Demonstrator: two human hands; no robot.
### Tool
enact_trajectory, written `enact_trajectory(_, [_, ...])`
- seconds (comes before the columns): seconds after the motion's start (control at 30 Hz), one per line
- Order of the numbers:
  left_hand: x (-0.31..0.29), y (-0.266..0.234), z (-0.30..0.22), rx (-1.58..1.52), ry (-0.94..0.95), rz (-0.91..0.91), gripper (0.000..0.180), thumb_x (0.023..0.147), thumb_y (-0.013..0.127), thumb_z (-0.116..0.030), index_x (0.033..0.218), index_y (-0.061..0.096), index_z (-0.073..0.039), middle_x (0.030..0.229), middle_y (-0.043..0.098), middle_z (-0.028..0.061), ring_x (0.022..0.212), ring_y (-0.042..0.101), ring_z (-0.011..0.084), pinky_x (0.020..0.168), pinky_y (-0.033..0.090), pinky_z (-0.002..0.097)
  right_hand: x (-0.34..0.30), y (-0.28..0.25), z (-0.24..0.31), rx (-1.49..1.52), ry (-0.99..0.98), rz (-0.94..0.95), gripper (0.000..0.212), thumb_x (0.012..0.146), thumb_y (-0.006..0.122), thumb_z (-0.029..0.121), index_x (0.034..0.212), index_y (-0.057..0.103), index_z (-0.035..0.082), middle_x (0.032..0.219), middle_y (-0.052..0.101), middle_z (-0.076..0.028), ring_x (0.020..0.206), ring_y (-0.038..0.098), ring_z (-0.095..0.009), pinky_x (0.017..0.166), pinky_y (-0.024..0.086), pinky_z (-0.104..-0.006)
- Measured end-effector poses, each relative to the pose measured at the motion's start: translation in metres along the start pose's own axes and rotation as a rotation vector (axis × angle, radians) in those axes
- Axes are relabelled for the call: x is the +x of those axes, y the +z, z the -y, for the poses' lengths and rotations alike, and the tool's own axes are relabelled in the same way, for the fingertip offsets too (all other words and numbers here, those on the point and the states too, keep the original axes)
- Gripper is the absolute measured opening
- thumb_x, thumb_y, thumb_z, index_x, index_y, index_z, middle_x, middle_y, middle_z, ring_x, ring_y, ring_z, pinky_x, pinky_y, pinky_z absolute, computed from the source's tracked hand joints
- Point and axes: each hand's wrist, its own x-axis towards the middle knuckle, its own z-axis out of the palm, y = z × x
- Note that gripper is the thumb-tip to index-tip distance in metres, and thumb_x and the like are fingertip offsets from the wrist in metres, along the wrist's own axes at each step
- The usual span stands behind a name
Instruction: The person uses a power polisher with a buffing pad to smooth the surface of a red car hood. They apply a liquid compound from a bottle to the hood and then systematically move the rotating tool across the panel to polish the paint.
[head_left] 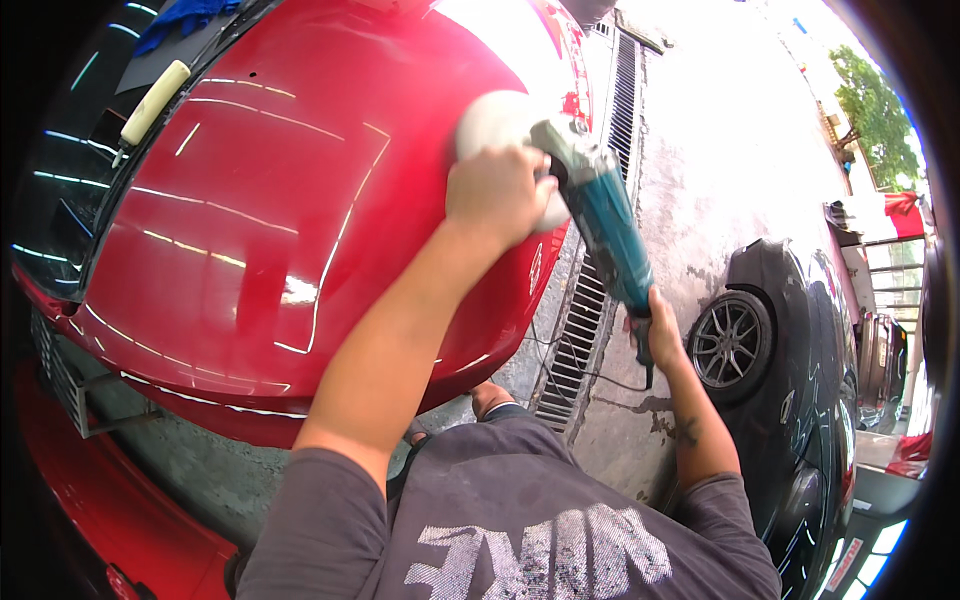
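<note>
My long, hard, teal-and-grey polisher (614, 232) is at the edge of the shiny red metal car hood (235, 215). It looks heavy, but its round white pad (487, 121) looks soft. My right hand (663, 330) clamps its fingers round the back, my left hand (497, 190) near the head: good spots, I think. A thin black cord (649, 377) hangs behind.

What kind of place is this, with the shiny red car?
It looks like a car repair or detailing shop. A power polisher is being held at the red hood, a squeeze bottle lies near the windshield, and a dark car stands nearby.
</note>
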Motion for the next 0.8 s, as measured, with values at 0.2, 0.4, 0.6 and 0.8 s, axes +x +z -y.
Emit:
enact_trajectory(0.2, [0.08, -0.016, 0.03, 0.066, 0.048, -0.008, 0.039, 0.096, 0.083, -0.052, 0.124, 0.091, -0.025, 0.11, 0.087, 0.0137, 0.103, 0.084, 0.0352, 0.094, 0.068, 0.0492, 0.049, 0.016, 0.054, -0.02, 0.006, -0.005, 0.076, 0.116, 0.039, 0.079, 0.121, 0.065, 0.008, 0.078, 0.07, -0.007, 0.054, 0.061, -0.015, 0.05, 0.047, -0.0312])
enact_trajectory(0.4, [-0.079, -0.017, 0.005, 0.021, -0.057, -0.053, 0.036, 0.098, 0.087, -0.038, 0.125, 0.089, -0.015, 0.114, 0.086, 0.0156, 0.101, 0.083, 0.0394, 0.089, 0.066, 0.0508, -0.064, 0.037, 0.016, -0.21, 0.151, 0.006, 0.035, 0.099, 0.089, 0.034, 0.108, 0.074, 0.004, 0.087, 0.077, -0.008, 0.073, 0.071, -0.013, 0.07, 0.058, -0.034])
enact_trajectory(0.6, [-0.248, -0.042, -0.028, 0.005, -0.039, -0.005, 0.043, 0.094, 0.09, -0.024, 0.133, 0.083, -0.009, 0.098, 0.079, 0.0082, 0.074, 0.077, 0.0303, 0.067, 0.062, 0.0424, -0.185, 0.069, -0.03, -0.239, 0.101, 0.141, 0.043, 0.089, 0.099, 0.025, 0.12, 0.082, 0.0, 0.111, 0.088, -0.011, 0.101, 0.078, -0.013, 0.096, 0.062, -0.0364])
enact_trajectory(0.8, [-0.234, -0.006, -0.048, 0.059, 0.056, 0.038, 0.043, 0.097, 0.088, -0.029, 0.138, 0.081, -0.017, 0.094, 0.076, 0.0037, 0.073, 0.077, 0.026, 0.065, 0.061, 0.0399, -0.201, 0.051, -0.071, -0.168, 0.298, 0.053, 0.023, 0.094, 0.091, 0.019, 0.103, 0.08, 0.001, 0.09, 0.081, -0.006, 0.08, 0.075, -0.013, 0.075, 0.06, -0.0354])
